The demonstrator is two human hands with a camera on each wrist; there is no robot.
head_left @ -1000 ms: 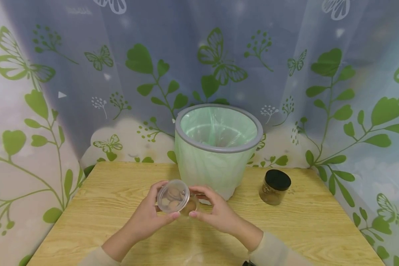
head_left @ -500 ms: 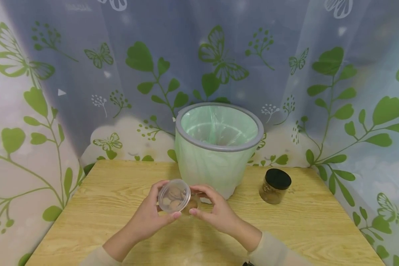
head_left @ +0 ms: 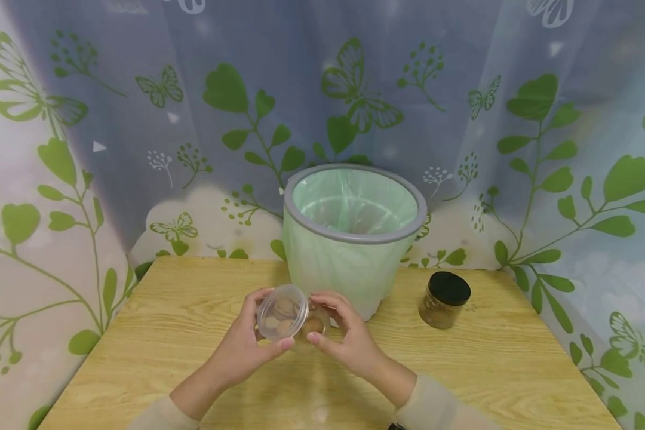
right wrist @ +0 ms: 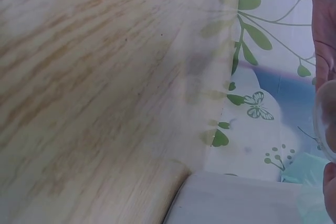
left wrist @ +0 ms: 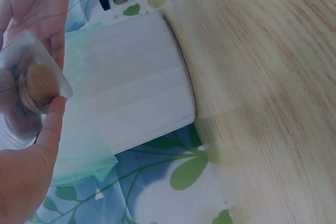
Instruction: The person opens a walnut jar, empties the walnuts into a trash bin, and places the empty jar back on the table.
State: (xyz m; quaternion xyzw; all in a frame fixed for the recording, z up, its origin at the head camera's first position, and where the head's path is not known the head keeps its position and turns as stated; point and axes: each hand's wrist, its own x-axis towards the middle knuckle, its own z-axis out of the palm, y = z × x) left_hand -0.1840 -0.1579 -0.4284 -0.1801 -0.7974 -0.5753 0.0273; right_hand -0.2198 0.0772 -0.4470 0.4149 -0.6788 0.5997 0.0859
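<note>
A clear plastic jar (head_left: 282, 313) is held tilted between both hands above the table, with round brown pieces (left wrist: 42, 86) showing through its wall. What kind of pieces they are I cannot tell. My left hand (head_left: 243, 341) curls round the jar's left end, thumb on the near side. From the other side my right hand (head_left: 349, 334) grips it, thumb in front and fingers behind. The jar's see-through round rim (right wrist: 326, 121) shows at the edge of the right wrist view. Fingers behind the jar are partly hidden.
Just beyond the hands stands a grey-rimmed bin (head_left: 355, 240) with a pale green liner. To its right, a black-lidded jar (head_left: 445, 300) of brown pieces stands on the wooden table (head_left: 193, 298). A leaf-and-butterfly patterned curtain (head_left: 301, 77) hangs behind.
The right hand has shifted slightly upward and more of the brown pieces shows beside its fingers. The clear jar's round end has turned and moved slightly right. The head view has tilted a little.
</note>
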